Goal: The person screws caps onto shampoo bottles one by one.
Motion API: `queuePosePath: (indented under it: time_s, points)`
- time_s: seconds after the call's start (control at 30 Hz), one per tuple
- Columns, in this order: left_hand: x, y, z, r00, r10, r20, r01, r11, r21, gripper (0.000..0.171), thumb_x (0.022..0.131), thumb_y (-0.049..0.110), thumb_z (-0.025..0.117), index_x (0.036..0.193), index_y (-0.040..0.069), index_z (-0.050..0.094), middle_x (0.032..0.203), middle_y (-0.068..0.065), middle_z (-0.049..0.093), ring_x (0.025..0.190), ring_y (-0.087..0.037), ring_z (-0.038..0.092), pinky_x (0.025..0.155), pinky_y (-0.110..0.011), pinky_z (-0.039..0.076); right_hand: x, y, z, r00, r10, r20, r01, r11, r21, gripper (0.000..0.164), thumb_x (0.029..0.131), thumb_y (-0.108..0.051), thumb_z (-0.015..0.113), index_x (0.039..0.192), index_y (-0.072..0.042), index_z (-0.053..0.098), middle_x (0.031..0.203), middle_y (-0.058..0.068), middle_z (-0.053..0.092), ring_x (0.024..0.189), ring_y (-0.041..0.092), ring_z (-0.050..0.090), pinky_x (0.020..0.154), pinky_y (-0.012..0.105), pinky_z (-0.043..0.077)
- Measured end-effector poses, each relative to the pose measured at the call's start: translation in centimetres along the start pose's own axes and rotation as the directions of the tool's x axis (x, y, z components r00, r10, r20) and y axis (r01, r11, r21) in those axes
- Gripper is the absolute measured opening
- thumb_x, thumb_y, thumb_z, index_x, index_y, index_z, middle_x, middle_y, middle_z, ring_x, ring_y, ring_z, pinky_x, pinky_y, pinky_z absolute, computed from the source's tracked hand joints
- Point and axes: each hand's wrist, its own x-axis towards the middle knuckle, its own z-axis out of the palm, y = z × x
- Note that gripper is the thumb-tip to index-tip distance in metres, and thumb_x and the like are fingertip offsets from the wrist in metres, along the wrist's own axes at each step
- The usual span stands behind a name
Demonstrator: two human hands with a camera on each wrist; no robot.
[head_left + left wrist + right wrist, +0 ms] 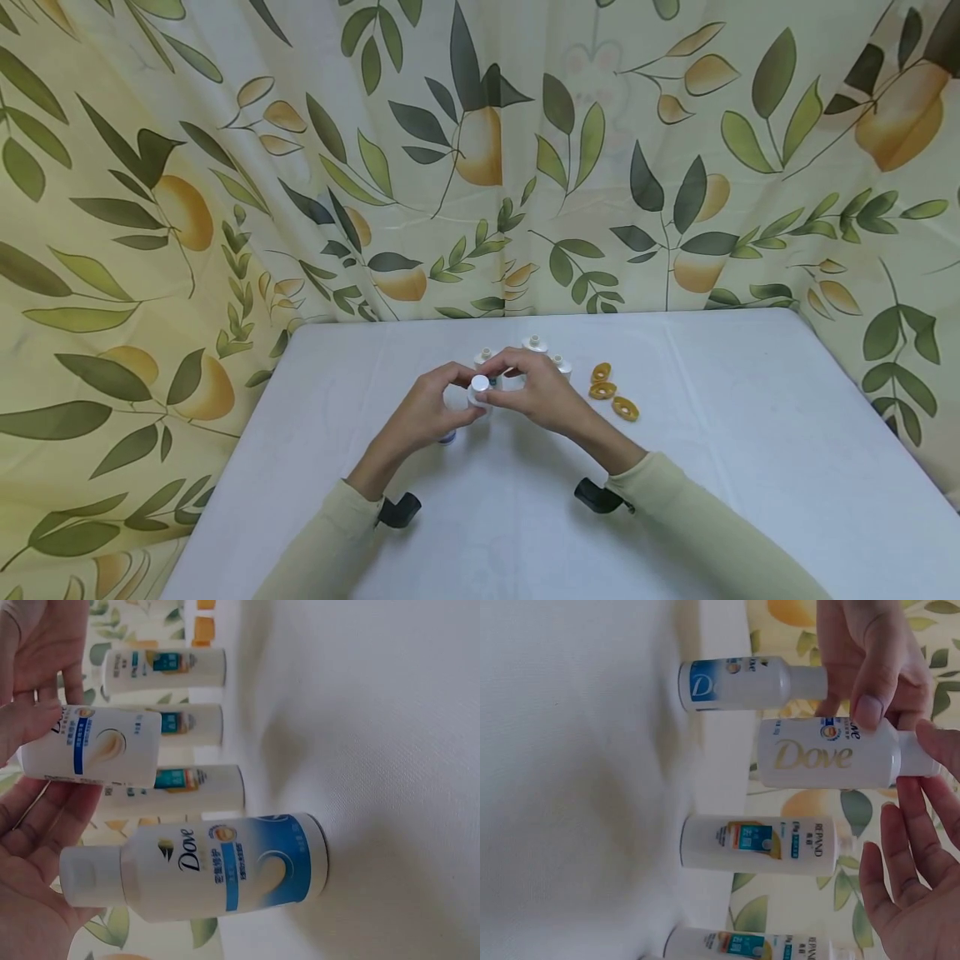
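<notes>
My left hand (pixel 429 407) grips a white Dove bottle (pixel 817 754) round its upper body, the thumb near the shoulder. From the other side my right hand (pixel 542 390) pinches the white cap (pixel 480 383) on top of it. The bottle is upright. Near my left hand a second Dove bottle (pixel 225 866), white with a blue lower part and a white cap, stands on the table; in the head view the left hand mostly hides it. Beyond the hands stand three white bottles with teal labels, among them a REPAND bottle (pixel 757 841).
Three yellow ring-shaped pieces (pixel 625 408) lie on the white-covered table (pixel 750 467), right of the bottles. A leaf-and-fruit patterned curtain (pixel 600 167) hangs behind and at the left. Dark wrist cameras (pixel 597 496) stick out below both sleeves.
</notes>
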Motion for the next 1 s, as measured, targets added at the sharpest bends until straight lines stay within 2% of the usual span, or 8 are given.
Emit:
queuePosePath:
  time_s: [0.13,0.4,0.47,0.7,1.0]
  points:
    - [0.0,-0.5,-0.1,1.000,0.020,-0.012,-0.020,1.000,0.013,0.042,0.080,0.011,0.087,0.117,0.011,0.067,0.111,0.003,0.072,0.106,-0.015,0.064,0.096,-0.041,0.055,0.1,0.2,0.3,1.000,-0.013,0.001,0.013,1.000,-0.012,0.026,0.085,-0.021,0.084,0.109,-0.020,0.075,0.105,-0.009,0.072,0.105,0.027,0.066,0.095,0.044,0.052]
    - [-0.3,-1.8,-0.1,1.000,0.029,-0.012,-0.029,0.999,-0.034,0.039,0.079,0.013,0.088,0.113,0.013,0.069,0.108,0.006,0.071,0.105,-0.014,0.065,0.093,-0.056,0.054,0.2,0.7,0.8,1.000,-0.001,0.006,0.001,0.999,-0.038,0.026,0.085,-0.023,0.084,0.109,-0.021,0.074,0.106,-0.010,0.071,0.102,0.013,0.065,0.094,0.043,0.053]
    - [-0.4,-2.1,0.0,0.999,0.035,-0.012,-0.035,0.999,-0.041,0.038,0.079,0.013,0.088,0.113,0.014,0.069,0.108,0.006,0.071,0.105,-0.015,0.065,0.092,-0.057,0.055,0.2,0.8,0.9,1.000,-0.002,0.001,0.002,0.999,-0.046,0.026,0.085,-0.023,0.084,0.109,-0.021,0.074,0.107,-0.011,0.072,0.102,0.015,0.066,0.094,0.044,0.054]
    - [-0.7,-2.6,0.1,1.000,0.022,0.000,-0.022,1.000,-0.014,0.038,0.080,0.015,0.088,0.113,0.015,0.069,0.108,0.006,0.070,0.104,-0.013,0.065,0.092,-0.046,0.056,0.1,1.0,1.6,1.000,0.004,-0.012,-0.004,0.998,-0.056,0.024,0.086,-0.020,0.083,0.108,-0.019,0.074,0.106,-0.009,0.071,0.104,0.031,0.067,0.093,0.052,0.055]
    - [-1.3,-2.9,0.1,1.000,-0.004,0.014,0.004,1.000,-0.021,0.037,0.080,0.014,0.087,0.112,0.012,0.069,0.107,0.005,0.071,0.105,-0.017,0.065,0.096,-0.043,0.054,-0.1,1.4,2.3,1.000,0.013,-0.016,-0.015,0.996,-0.083,0.023,0.086,-0.018,0.083,0.108,-0.019,0.074,0.107,-0.009,0.071,0.099,0.012,0.065,0.093,0.053,0.055]
